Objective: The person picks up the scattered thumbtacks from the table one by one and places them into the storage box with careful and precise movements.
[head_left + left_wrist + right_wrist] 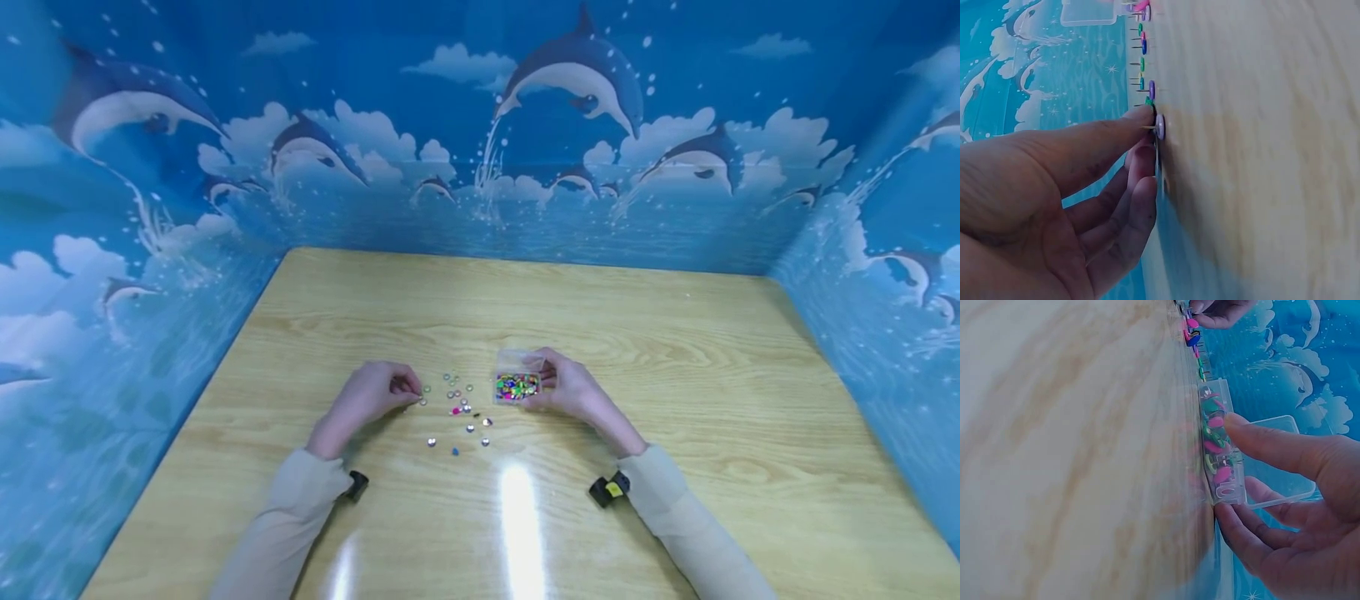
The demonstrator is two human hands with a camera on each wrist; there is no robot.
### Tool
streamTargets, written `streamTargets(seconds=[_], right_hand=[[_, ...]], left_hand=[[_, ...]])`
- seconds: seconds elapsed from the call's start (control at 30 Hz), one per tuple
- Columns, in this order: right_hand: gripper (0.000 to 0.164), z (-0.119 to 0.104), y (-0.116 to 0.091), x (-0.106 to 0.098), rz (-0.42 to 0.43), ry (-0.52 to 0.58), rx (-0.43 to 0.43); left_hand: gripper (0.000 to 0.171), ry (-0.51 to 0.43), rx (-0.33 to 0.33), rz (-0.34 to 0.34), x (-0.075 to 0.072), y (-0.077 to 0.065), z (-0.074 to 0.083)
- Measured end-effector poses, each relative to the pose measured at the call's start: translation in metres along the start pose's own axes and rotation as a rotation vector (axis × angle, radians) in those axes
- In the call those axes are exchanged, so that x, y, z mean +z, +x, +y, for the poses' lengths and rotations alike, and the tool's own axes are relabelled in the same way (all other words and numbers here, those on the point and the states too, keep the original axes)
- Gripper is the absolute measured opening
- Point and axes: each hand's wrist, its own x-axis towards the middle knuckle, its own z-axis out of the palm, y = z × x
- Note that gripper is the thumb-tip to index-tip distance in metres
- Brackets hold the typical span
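Note:
My left hand [375, 392] rests low over the table at the left side of some scattered thumbtacks. In the left wrist view, its thumb and forefinger close in around the pin of a lilac-headed thumbtack [1160, 127], and the other fingers are curled below. On the right, my right hand [566, 387] grips a small clear plastic box [1229, 494] from its side, thumb on one face and fingers on the other. The box's hinged lid [517, 360] stands raised at the back. Colourful thumbtacks [516, 386] fill the box.
Several thumbtacks [470, 428] lie between the hands on the wood-grain table [675, 350], many pin up, with silver, green, pink and blue heads. A blue thumbtack [454, 452] is nearest the person. A blue dolphin-print backdrop [480, 208] borders the table's back and sides.

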Motion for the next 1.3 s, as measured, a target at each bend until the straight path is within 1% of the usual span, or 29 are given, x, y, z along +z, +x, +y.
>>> streamTargets(seconds=[0.17, 0.23, 0.37, 0.5, 0.63, 0.83, 0.93, 1.13, 1.23, 1.3], right_hand=[[0.074, 0.001, 0.001, 0.001, 0.005, 0.012, -0.006], [0.073, 0.001, 0.001, 0.0, 0.008, 0.005, -0.017], [0.071, 0.004, 0.001, 0.0, 0.014, -0.004, -0.036], [0.071, 0.004, 0.001, 0.0, 0.015, -0.016, -0.035], [0.072, 0.003, 0.001, 0.0, 0.018, -0.026, -0.018], [0.072, 0.001, 0.0, 0.0, 0.014, -0.012, -0.014], [0.072, 0.001, 0.0, 0.001, 0.016, -0.006, -0.016], [0.071, 0.001, 0.0, 0.0, 0.019, -0.002, -0.018], [0.071, 0.001, 0.0, 0.0, 0.019, -0.001, -0.017], [0.071, 0.001, 0.0, 0.0, 0.018, 0.002, -0.016]], left_hand=[[0.006, -0.015, -0.027, -0.008, 0.001, 0.0, 0.0], [0.006, -0.006, -0.04, -0.001, 0.001, 0.001, 0.0], [0.005, 0.011, -0.049, 0.028, 0.001, 0.002, 0.002], [0.006, -0.014, -0.043, 0.065, 0.001, 0.006, 0.01], [0.006, -0.042, -0.008, 0.086, 0.004, 0.012, 0.024], [0.007, -0.083, 0.053, 0.082, 0.014, 0.025, 0.046], [0.008, -0.089, 0.094, 0.074, 0.021, 0.03, 0.057], [0.008, -0.055, 0.183, 0.039, 0.034, 0.04, 0.076], [0.008, -0.046, 0.203, 0.02, 0.038, 0.042, 0.083], [0.007, -0.039, 0.206, 0.023, 0.04, 0.044, 0.087]])
